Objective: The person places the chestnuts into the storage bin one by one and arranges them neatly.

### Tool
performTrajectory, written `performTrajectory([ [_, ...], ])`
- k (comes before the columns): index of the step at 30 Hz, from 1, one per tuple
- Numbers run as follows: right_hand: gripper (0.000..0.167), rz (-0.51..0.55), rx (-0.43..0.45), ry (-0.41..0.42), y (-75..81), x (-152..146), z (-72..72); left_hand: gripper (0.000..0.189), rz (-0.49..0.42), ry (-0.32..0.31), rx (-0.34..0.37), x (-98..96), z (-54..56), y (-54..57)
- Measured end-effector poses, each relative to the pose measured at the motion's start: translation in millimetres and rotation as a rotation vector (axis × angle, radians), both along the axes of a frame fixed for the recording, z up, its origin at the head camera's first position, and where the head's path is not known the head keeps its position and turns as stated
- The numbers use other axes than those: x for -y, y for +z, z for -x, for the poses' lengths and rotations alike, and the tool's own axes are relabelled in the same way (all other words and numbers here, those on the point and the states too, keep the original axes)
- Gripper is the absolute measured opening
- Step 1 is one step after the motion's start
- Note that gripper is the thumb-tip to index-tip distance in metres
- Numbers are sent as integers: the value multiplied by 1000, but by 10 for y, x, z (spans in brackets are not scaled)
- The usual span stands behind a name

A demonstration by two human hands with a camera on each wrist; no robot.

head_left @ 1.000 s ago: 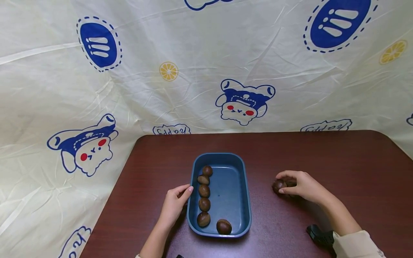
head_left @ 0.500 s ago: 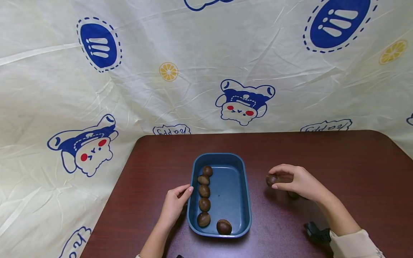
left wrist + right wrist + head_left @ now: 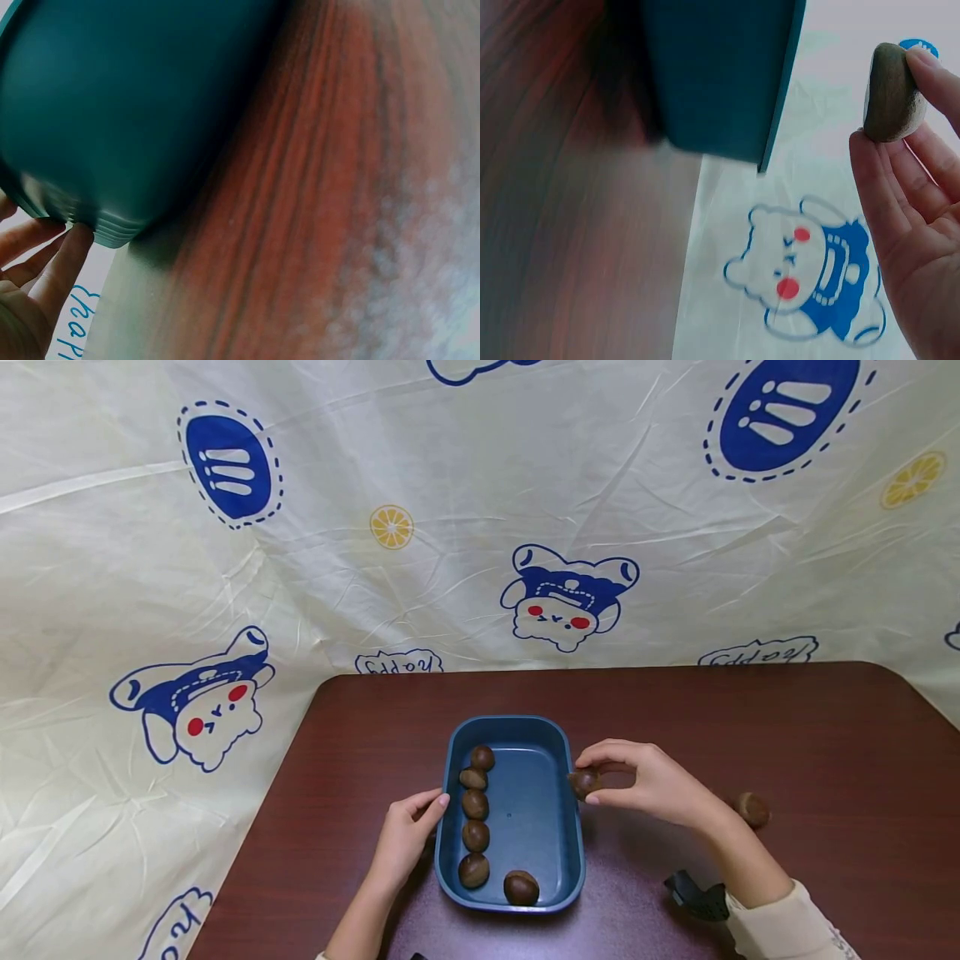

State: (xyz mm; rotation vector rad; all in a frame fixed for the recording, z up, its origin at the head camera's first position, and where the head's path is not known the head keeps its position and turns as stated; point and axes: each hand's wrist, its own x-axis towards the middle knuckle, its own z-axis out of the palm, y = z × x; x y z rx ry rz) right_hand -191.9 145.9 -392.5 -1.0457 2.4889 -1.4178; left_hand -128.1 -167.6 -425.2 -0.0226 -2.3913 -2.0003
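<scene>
A blue rectangular tray (image 3: 528, 818) stands on the table. Along its left wall several chestnuts (image 3: 475, 804) lie in a row, and a single chestnut (image 3: 521, 887) sits near its front end. My left hand (image 3: 405, 837) holds the tray's left rim between thumb and fingers; the left wrist view shows the fingertips (image 3: 73, 244) against the tray's outer side. Between thumb and fingers, my right hand (image 3: 656, 785) pinches a chestnut (image 3: 583, 783) at the tray's right rim. In the right wrist view that chestnut (image 3: 892, 94) is raised beside the tray wall (image 3: 716, 90).
One more chestnut (image 3: 752, 810) lies on the dark red-brown table (image 3: 847, 743), just beyond my right forearm. Behind the table hangs a pale printed cloth (image 3: 450, 593). A black strap device (image 3: 697, 895) is on the right wrist.
My right hand has lifted the chestnut from the table and carried it left to the tray's right rim. The chestnut left on the table is now uncovered. My left hand stays put.
</scene>
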Motion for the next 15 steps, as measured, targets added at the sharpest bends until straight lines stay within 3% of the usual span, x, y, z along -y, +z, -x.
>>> performTrajectory([
  [10, 33, -19, -30, 141, -59, 408, -5, 28, -22, -6, 2, 2, 11, -9],
  [15, 32, -44, 19, 225, -110, 565, -8, 28, -32, -9, 3, 8, 17, -23],
])
